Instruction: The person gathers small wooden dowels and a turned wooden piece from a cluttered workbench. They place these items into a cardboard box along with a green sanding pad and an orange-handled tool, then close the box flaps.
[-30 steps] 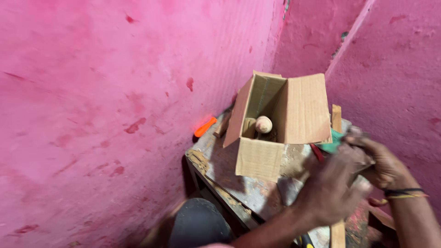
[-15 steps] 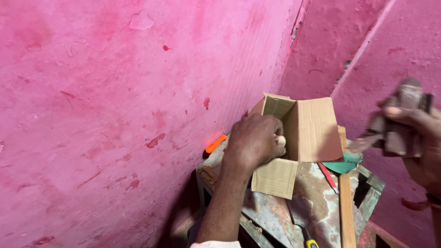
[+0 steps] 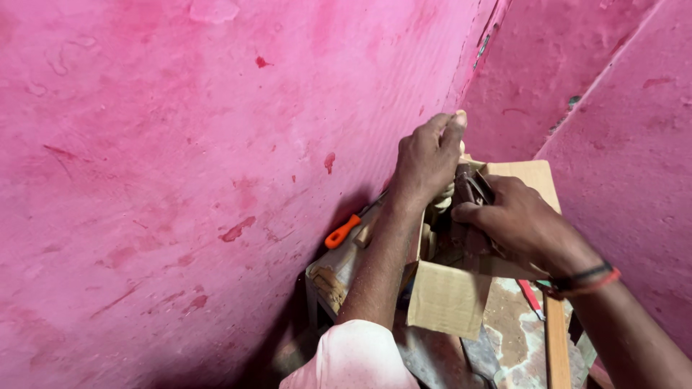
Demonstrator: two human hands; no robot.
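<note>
Head view shows left hand [image 3: 427, 155] gripping a pale wooden piece [image 3: 441, 205] upright over the cardboard box [image 3: 461, 288], right hand [image 3: 508, 220] clutching a dark tool [image 3: 472, 189] beside it.

Matt brown cardboard box [image 3: 448, 299] is sitting on a stained, rough bench [image 3: 515, 331]; glossy orange plastic handle [image 3: 341, 232] is lying beside the rough-painted pink wall [image 3: 180, 180].

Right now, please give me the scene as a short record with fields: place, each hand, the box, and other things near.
Place: a small worn table in a corner of pink walls.
Left hand: raised over the cardboard box, fingers around a pale turned wooden piece.
Right hand: holds a dark brown object against that piece; what it is cannot be told.
Box: open, flaps up.
Nearby: orange-handled tool by the wall; wooden strip; red-handled tool.
</note>
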